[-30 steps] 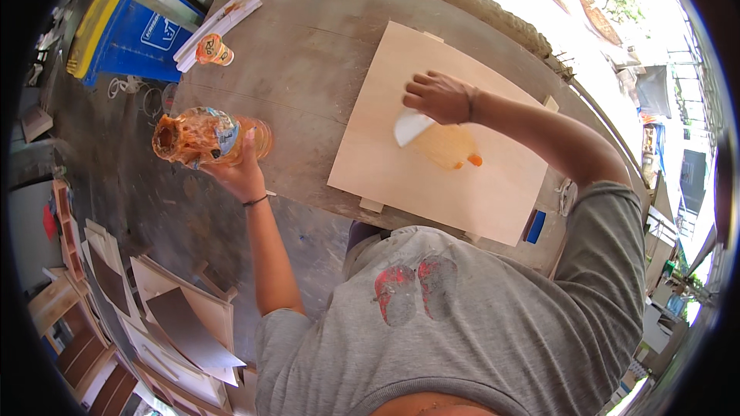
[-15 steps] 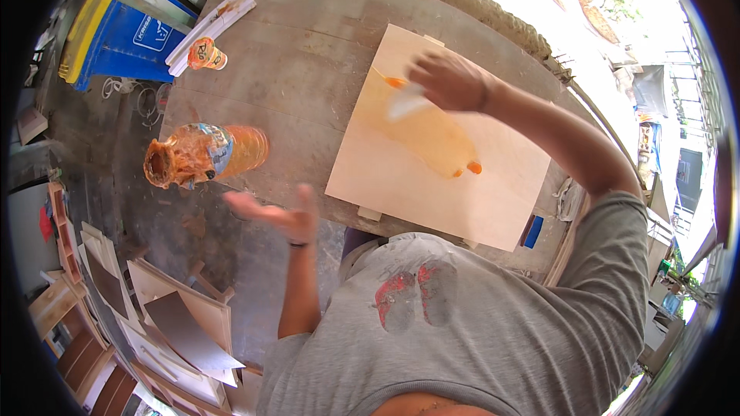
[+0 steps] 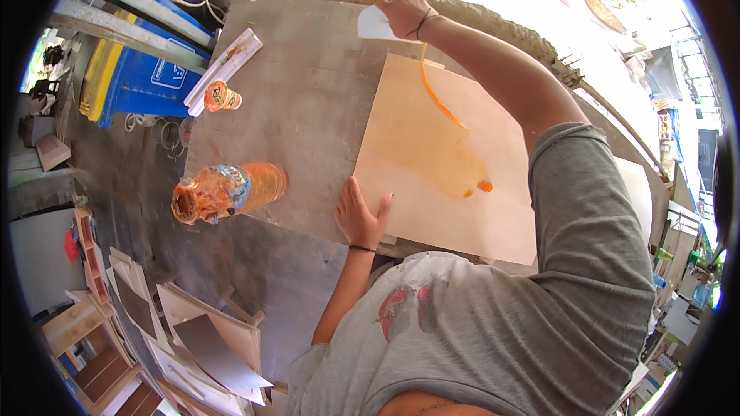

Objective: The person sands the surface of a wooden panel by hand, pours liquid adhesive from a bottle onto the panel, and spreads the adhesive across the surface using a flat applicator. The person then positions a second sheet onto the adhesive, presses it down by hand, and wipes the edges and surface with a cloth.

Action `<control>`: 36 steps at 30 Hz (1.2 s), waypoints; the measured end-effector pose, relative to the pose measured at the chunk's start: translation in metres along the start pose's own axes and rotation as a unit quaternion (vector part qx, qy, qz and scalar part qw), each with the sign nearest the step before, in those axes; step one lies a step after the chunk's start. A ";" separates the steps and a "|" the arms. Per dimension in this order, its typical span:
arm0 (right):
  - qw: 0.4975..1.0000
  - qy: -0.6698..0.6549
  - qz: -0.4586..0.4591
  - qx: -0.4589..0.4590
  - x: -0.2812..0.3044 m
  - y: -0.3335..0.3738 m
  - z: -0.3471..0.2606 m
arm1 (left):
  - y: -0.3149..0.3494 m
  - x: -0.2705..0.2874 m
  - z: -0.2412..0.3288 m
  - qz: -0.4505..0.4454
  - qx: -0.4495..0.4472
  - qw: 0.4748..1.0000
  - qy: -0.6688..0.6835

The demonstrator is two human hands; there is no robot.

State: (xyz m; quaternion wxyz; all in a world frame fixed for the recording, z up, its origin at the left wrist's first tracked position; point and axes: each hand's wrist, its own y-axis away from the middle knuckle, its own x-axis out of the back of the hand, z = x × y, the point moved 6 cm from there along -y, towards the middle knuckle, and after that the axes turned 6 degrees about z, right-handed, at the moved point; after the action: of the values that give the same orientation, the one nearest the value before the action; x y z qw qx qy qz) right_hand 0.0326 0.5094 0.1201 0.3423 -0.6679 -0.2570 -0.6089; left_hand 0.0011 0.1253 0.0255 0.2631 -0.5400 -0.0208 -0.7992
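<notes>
Beyond the far edge of a thin pale wooden board (image 3: 432,219), my right hand (image 3: 404,15) grips a flat white scraper (image 3: 376,24). An orange line of glue-like liquid (image 3: 441,102) runs from just below that hand across the board's far part. A thin yellowish smear (image 3: 420,150) covers the board's middle, with small thick orange blobs (image 3: 484,186) at its near right end. My left hand (image 3: 361,216) lies at the board's near left edge, fingers stretched out and thumb apart, holding nothing.
On the worktable (image 3: 308,54) at left lies a plastic bottle (image 3: 231,191) coated in orange residue. A small orange-stained cup (image 3: 223,97) stands by white strips (image 3: 235,62). A blue bin (image 3: 146,81) is past the table's left side; wood panels (image 3: 208,323) lean below.
My right hand has moved the scraper away from me and left, past the board's far edge. An orange line now shows. My left hand has come right onto the board's edge.
</notes>
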 end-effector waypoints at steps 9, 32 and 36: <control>0.968 -0.214 -0.114 0.069 0.028 0.169 -0.024 | 0.003 -0.002 -0.001 0.004 0.020 1.000 0.021; 0.976 -0.050 0.037 -0.209 0.038 0.103 0.077 | 0.004 -0.006 -0.003 0.044 -0.010 0.999 0.000; 0.982 -0.086 -0.061 -0.158 0.045 0.224 0.027 | 0.005 -0.007 -0.002 0.041 -0.003 0.999 -0.013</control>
State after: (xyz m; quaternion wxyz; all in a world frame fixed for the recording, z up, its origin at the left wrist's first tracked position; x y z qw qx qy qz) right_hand 0.2252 0.3849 0.1314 0.1711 -0.7463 -0.2262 -0.6021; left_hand 0.0037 0.1235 0.0179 0.2936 -0.5514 0.0004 -0.7809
